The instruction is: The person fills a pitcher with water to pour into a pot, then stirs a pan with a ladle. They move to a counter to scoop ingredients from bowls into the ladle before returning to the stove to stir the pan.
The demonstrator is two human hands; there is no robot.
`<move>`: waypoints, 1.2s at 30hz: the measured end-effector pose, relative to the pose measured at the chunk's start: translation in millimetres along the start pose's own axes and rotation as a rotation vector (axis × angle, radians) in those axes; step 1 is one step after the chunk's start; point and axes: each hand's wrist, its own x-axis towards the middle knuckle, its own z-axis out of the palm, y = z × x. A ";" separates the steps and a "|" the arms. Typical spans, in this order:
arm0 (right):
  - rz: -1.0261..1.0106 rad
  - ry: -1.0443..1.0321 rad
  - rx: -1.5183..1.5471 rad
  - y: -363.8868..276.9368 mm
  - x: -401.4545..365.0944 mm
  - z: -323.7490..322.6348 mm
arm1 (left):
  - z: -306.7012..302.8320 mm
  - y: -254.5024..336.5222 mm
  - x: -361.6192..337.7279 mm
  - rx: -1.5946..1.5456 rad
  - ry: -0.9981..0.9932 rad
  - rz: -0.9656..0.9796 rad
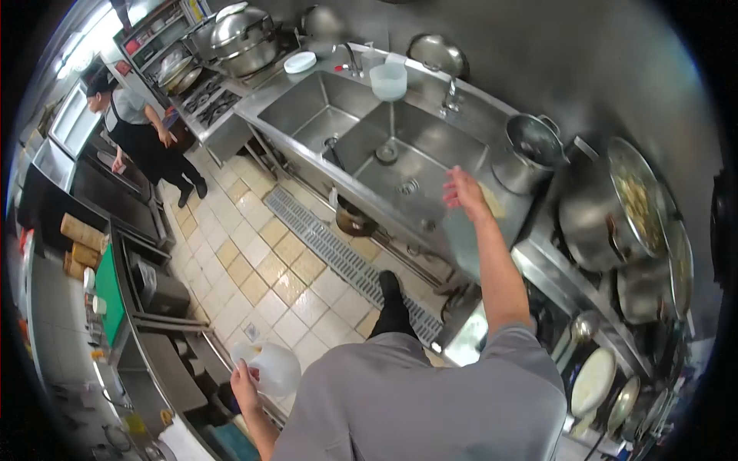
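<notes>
Low at the left, my left hand is closed on the edge of a translucent white plastic container, which hangs beside my body above the tiled floor. My right hand reaches forward with fingers stretched and apart, holding nothing. It overlaps the right end of the steel double sink in this view. Just right of that hand is a pale flat patch on the steel counter. A tall steel pot stands close by on the same counter.
Another translucent tub sits at the sink's back edge by the faucets. A co-worker in a dark apron stands at the far left near the stove. Large pots line the right side. A drain grate crosses the floor.
</notes>
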 end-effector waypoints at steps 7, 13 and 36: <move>0.078 0.376 0.317 -13.1 278.4 -69.8 | 172.0 154.1 109.0 0.086 -0.147 0.088; 0.133 0.133 0.424 57.5 478.3 -136.1 | 258.2 265.0 158.4 -0.294 -0.216 0.089; 0.073 0.898 -0.914 39.1 196.5 46.1 | 788.2 273.1 280.4 0.679 -1.773 0.197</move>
